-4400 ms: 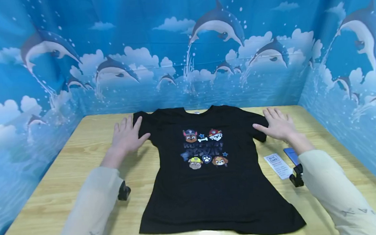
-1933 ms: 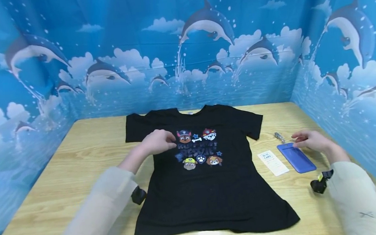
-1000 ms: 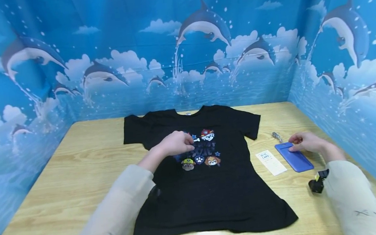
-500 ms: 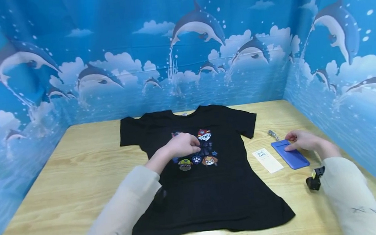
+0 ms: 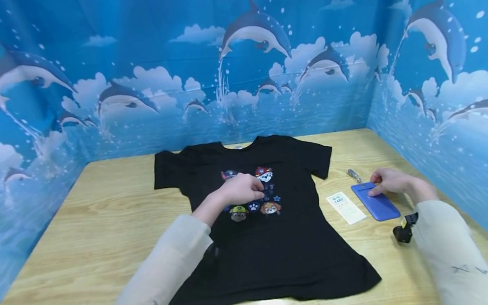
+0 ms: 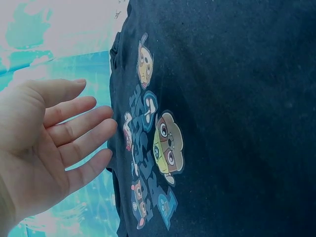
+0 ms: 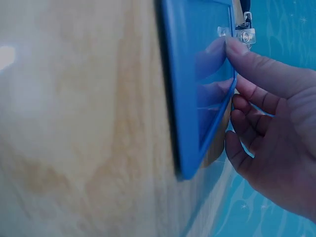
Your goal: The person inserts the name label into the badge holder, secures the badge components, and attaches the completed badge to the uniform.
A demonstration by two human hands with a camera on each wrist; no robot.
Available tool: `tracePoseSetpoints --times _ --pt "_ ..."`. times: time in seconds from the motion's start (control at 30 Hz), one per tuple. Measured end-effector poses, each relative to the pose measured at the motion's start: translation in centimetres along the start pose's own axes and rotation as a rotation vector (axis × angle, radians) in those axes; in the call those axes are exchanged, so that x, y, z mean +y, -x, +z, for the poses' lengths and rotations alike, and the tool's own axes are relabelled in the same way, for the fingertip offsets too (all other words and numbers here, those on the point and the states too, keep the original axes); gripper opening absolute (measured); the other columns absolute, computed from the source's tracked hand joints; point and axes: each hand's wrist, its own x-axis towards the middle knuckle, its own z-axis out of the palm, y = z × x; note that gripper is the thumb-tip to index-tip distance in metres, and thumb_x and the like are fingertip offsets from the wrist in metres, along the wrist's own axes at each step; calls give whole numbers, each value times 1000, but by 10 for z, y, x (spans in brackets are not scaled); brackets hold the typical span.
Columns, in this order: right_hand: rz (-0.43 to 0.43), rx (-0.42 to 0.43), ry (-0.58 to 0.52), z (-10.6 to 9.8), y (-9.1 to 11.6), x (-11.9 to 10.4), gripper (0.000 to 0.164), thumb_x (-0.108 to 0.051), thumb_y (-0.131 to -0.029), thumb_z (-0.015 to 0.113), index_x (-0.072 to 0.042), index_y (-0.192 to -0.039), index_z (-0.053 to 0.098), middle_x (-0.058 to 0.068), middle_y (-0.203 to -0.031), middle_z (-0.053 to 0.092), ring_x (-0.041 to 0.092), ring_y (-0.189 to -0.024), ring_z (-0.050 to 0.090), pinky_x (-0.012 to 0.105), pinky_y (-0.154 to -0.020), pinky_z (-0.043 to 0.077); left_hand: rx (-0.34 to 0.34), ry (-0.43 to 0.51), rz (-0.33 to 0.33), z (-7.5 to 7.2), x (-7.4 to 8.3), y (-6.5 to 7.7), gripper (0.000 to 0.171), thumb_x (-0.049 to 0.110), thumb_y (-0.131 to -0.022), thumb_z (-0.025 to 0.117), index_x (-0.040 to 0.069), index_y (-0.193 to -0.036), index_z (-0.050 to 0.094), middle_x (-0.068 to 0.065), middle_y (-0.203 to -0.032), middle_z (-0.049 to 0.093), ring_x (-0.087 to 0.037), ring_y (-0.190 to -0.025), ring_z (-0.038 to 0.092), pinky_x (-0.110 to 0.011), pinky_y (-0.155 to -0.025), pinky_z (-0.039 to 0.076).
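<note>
Black shirt (image 5: 279,256) spread flat on table (image 5: 103,232), hem nearest, likely so print (image 5: 270,208) shows. White card (image 5: 346,207) lies between shirt and blue holder (image 5: 381,205), touching neither. Right-hand grip (image 5: 392,181) narrow: pinches holder by edge, thumb on face, probably to keep most of it uncovered. Left-hand grip (image 5: 240,189) relaxed over print; left wrist view shows empty palm, hidden from head view. Right wrist view adds glossy panel (image 7: 210,74) mirroring fingers. Metal clip (image 5: 354,176) at holder's far end; dolphin curtain (image 5: 171,23) behind.

The blue holder (image 5: 379,206), pinched by the right hand (image 5: 391,182), slants beside the white card (image 5: 347,209); the printed black shirt (image 5: 271,261) lies spread beneath the left hand (image 5: 241,188).
</note>
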Motion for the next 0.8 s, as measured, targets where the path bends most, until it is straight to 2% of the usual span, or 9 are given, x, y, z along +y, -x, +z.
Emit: tracePoseSetpoints --times 0.4,0.8 --pt "43 -19 7 -2 5 0 45 -26 -80 71 7 -99 47 10 -90 48 21 -81 43 31 -69 36 -3 2 13 1 5 -3 28 22 -91 59 8 -113 66 -3 -103 67 -13 -89 62 -31 -80 48" --pt "9 -8 -30 -3 5 -8 44 -22 -79 72 8 -97 45 6 -81 46 17 -73 43 31 -65 37 0 18 65 4 22 -21 28 22 -92 58 7 -114 64 -3 -105 65 -13 -94 61 -29 -84 46"
